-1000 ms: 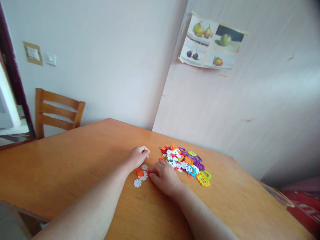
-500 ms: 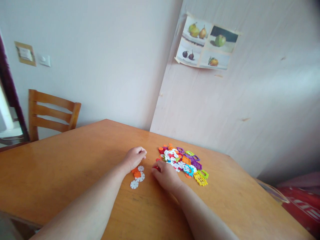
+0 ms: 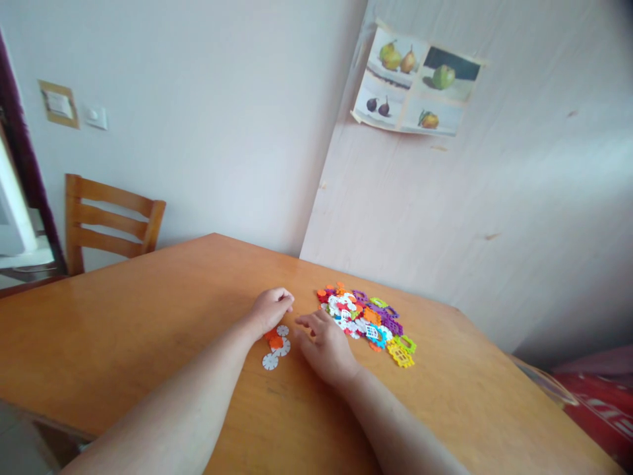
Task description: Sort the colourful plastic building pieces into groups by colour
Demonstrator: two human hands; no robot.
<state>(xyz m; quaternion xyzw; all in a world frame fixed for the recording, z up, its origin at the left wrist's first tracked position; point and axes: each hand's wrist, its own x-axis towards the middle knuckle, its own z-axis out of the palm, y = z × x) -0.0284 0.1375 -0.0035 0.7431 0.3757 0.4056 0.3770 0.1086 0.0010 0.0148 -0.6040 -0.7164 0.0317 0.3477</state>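
Observation:
My left hand (image 3: 271,309) rests on the wooden table (image 3: 148,316) with its fingers curled in; whether it holds anything is hidden. Just below it lies a small group of flat plastic pieces (image 3: 277,344), orange ones and white round ones. My right hand (image 3: 324,346) lies to the right of that group, fingers stretched out and apart, with nothing seen in them. Its fingertips point at the left edge of a pile of coloured plastic pieces (image 3: 368,321) in white, orange, purple, green, blue and yellow.
A wooden chair (image 3: 106,221) stands at the table's far left side. The table sits in a wall corner, with a fruit poster (image 3: 418,82) on the right wall. A red cloth (image 3: 603,409) lies beyond the table's right edge.
My right hand had a red piece under its fingertips near the small group, slid right toward the pile, and now its fingers are spread with no red piece showing. My left hand stayed put.

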